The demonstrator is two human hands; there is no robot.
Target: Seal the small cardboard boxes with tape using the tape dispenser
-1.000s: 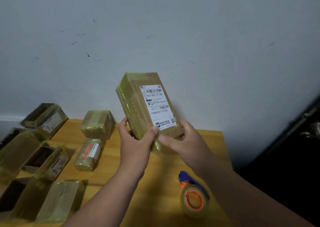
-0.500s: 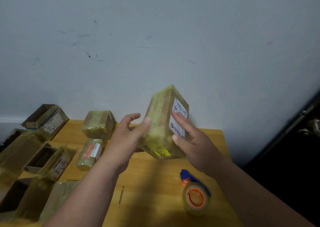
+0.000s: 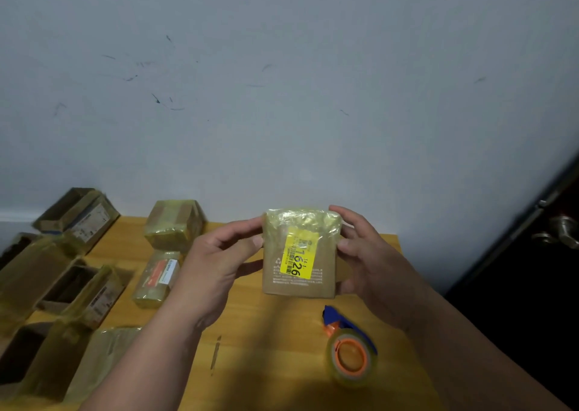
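A small cardboard box (image 3: 297, 282), wrapped in yellowish tape and bearing a yellow barcode sticker, is held up above the wooden table (image 3: 266, 348) with its sticker face toward me. My left hand (image 3: 216, 263) grips its left edge with thumb and fingers. My right hand (image 3: 366, 260) grips the right edge, fingers curled behind it. The tape dispenser (image 3: 349, 348), blue with an orange hub and a clear roll, lies on the table below my right hand, touched by neither hand.
Two taped boxes (image 3: 174, 229) (image 3: 156, 279) sit at the table's back left. Several open and taped boxes (image 3: 72, 288) crowd the left side. A white wall rises behind. A dark door with a metal handle (image 3: 560, 232) stands at right.
Both hands have turned the box over and lowered it. The white shipping label faced me first; now the yellow sticker face does. The dispenser has stayed put.
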